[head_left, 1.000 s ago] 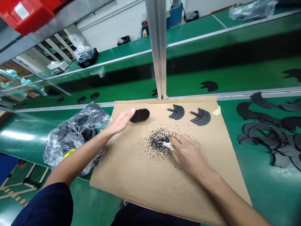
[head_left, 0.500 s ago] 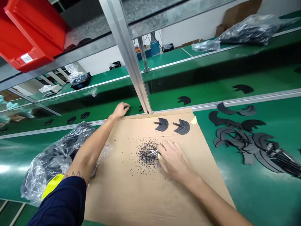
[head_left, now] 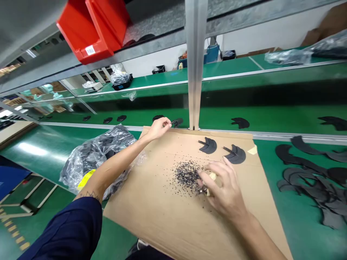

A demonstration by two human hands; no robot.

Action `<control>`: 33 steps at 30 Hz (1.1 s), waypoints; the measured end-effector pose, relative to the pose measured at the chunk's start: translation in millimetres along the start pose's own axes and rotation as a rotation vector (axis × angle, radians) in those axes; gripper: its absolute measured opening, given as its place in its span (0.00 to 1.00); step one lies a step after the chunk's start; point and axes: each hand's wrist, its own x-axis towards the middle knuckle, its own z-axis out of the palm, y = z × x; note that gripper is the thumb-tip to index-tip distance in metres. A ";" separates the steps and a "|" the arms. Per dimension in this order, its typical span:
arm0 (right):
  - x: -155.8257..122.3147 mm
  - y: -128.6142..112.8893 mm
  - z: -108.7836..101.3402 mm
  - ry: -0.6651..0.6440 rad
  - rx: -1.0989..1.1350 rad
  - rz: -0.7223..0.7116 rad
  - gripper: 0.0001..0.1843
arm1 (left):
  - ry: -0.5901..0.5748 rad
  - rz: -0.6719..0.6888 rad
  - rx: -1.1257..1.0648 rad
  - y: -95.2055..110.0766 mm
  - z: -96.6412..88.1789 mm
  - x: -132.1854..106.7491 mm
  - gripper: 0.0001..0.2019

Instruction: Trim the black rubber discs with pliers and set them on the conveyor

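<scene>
My left hand (head_left: pixel 158 128) reaches to the far edge of the cardboard sheet (head_left: pixel 162 213) and pinches the stem of a small black piece (head_left: pixel 176 122) at the conveyor's rim. My right hand (head_left: pixel 222 189) rests on the cardboard beside a pile of tiny black bits (head_left: pixel 187 175), fingers closed on a small tool with a pale handle (head_left: pixel 210 180). Two black fan-shaped pieces (head_left: pixel 208 145) (head_left: pixel 236 154) lie on the cardboard just beyond my right hand.
A plastic bag of black parts (head_left: pixel 94 155) lies left of the cardboard. Several black crescent pieces (head_left: pixel 311 173) are heaped at right. More black pieces (head_left: pixel 240 122) ride on the green conveyor. An aluminium post (head_left: pixel 195 65) rises behind the cardboard; red bins (head_left: pixel 92 29) sit overhead.
My left hand carried a dark oval piece off the cardboard to the conveyor, then moved right along the edge to pinch another black piece. My right hand stayed by the pile.
</scene>
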 end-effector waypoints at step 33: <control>18.9 -21.8 11.2 -0.285 0.781 0.964 0.28 | -0.166 -0.058 0.296 -78.4 -133.8 -157.7 0.10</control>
